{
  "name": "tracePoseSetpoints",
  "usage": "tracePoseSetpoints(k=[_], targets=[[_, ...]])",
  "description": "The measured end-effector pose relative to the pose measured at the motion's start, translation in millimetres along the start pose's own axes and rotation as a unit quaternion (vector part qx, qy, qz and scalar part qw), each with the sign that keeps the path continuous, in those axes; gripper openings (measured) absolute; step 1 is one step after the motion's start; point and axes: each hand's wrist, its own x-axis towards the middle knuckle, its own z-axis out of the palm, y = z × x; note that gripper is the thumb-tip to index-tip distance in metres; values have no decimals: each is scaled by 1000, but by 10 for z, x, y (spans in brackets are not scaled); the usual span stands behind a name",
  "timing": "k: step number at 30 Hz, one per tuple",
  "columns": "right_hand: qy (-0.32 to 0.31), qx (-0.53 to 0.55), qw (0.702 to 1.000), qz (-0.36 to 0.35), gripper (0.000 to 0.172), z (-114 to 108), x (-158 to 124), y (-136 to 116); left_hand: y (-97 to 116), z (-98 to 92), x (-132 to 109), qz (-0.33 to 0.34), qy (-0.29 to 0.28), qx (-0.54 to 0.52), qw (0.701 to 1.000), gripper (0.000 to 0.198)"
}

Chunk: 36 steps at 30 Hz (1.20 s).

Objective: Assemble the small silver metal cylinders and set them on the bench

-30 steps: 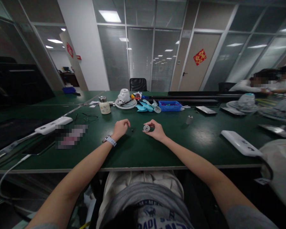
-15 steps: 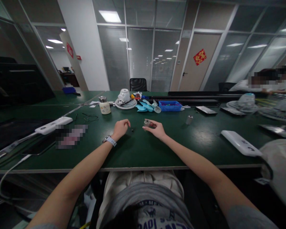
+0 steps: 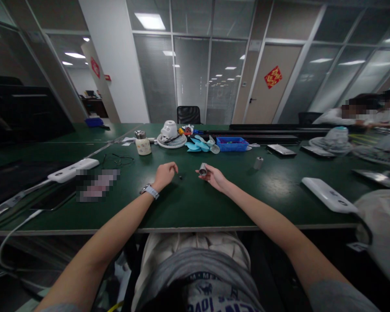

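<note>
My right hand (image 3: 213,177) holds a small silver metal cylinder (image 3: 203,169) just above the green table, its hollow-looking round end tipped toward me. Thumb and fingers grip its right side and underside. Left of it, my left hand (image 3: 165,174) rests on the table with curled fingers; whether anything is inside them is hidden. A tiny dark piece (image 3: 180,177) lies on the tabletop just right of the left fingertips. Farther right, a second silver cylinder (image 3: 258,163) stands on the table.
Behind the hands are a cream flask (image 3: 143,145), a white fan part (image 3: 169,133), light-blue fan blades (image 3: 199,144) and a blue tray (image 3: 232,144). White power strips (image 3: 328,195) lie at both sides, with cables at left. A person (image 3: 360,108) sits at far right.
My right hand has turned the metal cylinder so that its end now faces me, and its fingers have shifted underneath. My left hand has stayed in place.
</note>
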Motion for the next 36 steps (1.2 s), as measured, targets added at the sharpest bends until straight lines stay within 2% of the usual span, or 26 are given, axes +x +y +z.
tracePoseSetpoints(k=[9,16,21,29,36], targets=[[-6,13,1000,-12,7,19,13,8,-20,16,6,5,-1,9,1000,29],[7,9,1000,11,8,-15,11,-3,-30,22,6,9,1,0,1000,29],[-25,-14,999,21,12,-60,50,19,-31,22,2,14,2,-8,1000,29],[-12,-3,1000,10,8,34,-33,-18,-7,11,-4,9,-3,-3,1000,29],[-22,-2,1000,10,10,8,-39,-25,-3,18,-6,5,-6,-5,1000,28]])
